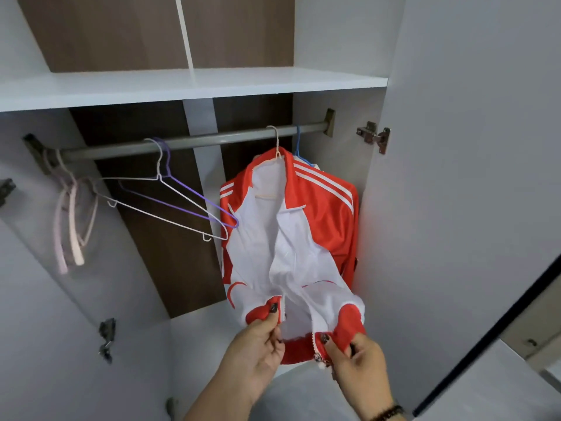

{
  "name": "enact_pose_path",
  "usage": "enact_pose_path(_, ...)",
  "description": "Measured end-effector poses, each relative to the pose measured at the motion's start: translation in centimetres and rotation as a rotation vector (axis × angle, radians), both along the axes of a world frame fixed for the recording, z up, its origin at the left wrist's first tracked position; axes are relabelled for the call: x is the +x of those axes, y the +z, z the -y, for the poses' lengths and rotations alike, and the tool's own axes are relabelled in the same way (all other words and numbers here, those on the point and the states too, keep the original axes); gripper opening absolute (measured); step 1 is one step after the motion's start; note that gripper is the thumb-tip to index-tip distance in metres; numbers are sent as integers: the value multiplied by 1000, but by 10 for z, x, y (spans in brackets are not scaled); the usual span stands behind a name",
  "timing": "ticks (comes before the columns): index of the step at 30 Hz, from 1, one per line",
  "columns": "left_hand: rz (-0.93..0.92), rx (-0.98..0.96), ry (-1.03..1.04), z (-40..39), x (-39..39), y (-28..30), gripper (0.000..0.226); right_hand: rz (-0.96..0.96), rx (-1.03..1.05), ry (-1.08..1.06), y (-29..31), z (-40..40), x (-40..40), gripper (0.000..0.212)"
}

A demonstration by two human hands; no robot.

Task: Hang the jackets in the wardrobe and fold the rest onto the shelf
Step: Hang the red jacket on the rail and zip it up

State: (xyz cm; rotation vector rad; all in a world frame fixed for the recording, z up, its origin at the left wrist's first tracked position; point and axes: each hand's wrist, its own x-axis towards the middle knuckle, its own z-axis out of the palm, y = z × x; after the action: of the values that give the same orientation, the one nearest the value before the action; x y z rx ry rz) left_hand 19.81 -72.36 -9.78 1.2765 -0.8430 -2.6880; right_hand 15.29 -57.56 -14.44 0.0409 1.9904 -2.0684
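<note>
A red jacket (321, 208) with white shoulder stripes and white lining hangs open on a pale wire hanger from the grey wardrobe rail (194, 141), towards its right end. My left hand (258, 344) pinches the left bottom hem beside the zip. My right hand (355, 360) pinches the right bottom hem at the zip's lower end. Both hems are pulled towards me. Behind the jacket, a blue hanger (299, 147) carries another garment, mostly hidden.
A white and a purple wire hanger (182, 202) hang bare mid-rail; pink padded hangers (69, 226) hang at the left end. A white shelf (194, 86) runs above the rail. The open wardrobe door (455, 177) stands at the right.
</note>
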Motion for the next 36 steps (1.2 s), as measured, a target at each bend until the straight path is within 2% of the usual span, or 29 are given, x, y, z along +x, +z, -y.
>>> enact_pose_path(2,-39,-13,14,3,11,2,17,-34,-50,-5,9,7,8,32)
enact_pose_path(5,-109,-93,-45,4,24,3,9,149,-287,133,27,21,23,14)
enact_pose_path(6,-130,-123,-61,4,27,5,6,202,-367,159,30,25,26,15)
enact_pose_path(8,-168,-202,-69,5,30,5,10,236,-439,153,30,27,28,44)
enact_pose_path(9,-179,-250,-65,6,31,3,11,237,-445,138,33,28,29,51)
enact_pose_path(12,-192,-328,-38,9,32,4,25,292,-547,113,34,28,28,54)
enact_pose_path(15,-238,-380,-29,8,34,4,32,331,-662,145,35,28,29,67)
enact_pose_path(19,-235,-450,-53,4,32,3,31,353,-716,134,40,33,32,64)
enact_pose_path(22,-211,-546,-53,1,29,3,56,339,-730,116,46,34,32,45)
enact_pose_path(24,-185,-597,-49,-1,28,2,66,332,-736,110,50,35,32,45)
enact_pose_path(28,-162,-670,-74,-6,22,0,32,305,-779,91,48,34,30,43)
enact_pose_path(33,-138,-767,-65,-9,12,-3,52,298,-819,73,33,33,20,50)
enact_pose_path(36,-136,-819,-73,-9,7,-4,48,283,-829,50,30,33,14,54)
